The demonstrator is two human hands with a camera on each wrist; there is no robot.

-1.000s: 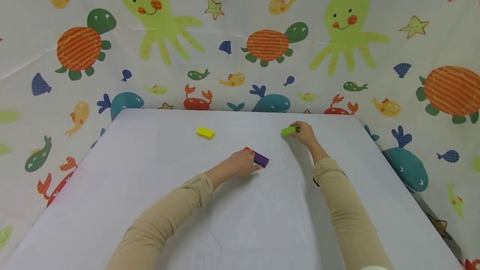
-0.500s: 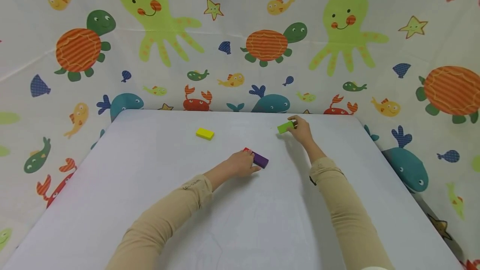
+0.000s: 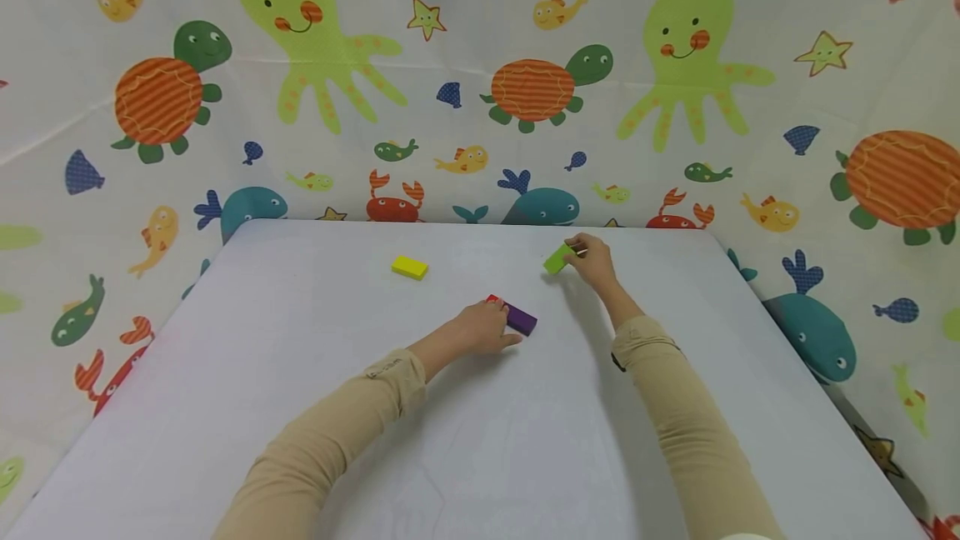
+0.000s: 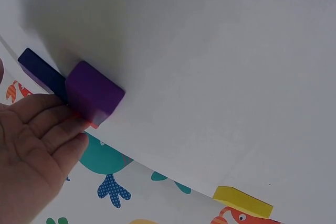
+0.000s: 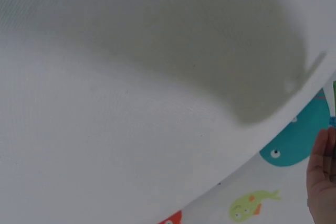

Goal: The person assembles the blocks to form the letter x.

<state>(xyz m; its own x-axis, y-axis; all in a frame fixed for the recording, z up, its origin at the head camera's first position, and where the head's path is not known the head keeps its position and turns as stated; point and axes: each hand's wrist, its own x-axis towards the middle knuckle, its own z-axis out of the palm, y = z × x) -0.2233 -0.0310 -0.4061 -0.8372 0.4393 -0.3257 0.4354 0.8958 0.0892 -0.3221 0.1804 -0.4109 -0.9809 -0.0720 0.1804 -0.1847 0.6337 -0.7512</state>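
On my head feed, I see the right hand with its grip pinched close, thumb and fingers holding a light green rectangular block, tilted, at the far part of the white table; I can't tell whether its lower corner touches down. The left hand has a loose grip, nearly straight fingers resting against a purple rectangular block and a partly hidden red piece. My left wrist feed shows a dark blue rectangular block beside the purple one. A yellow rectangular block lies flat, well apart.
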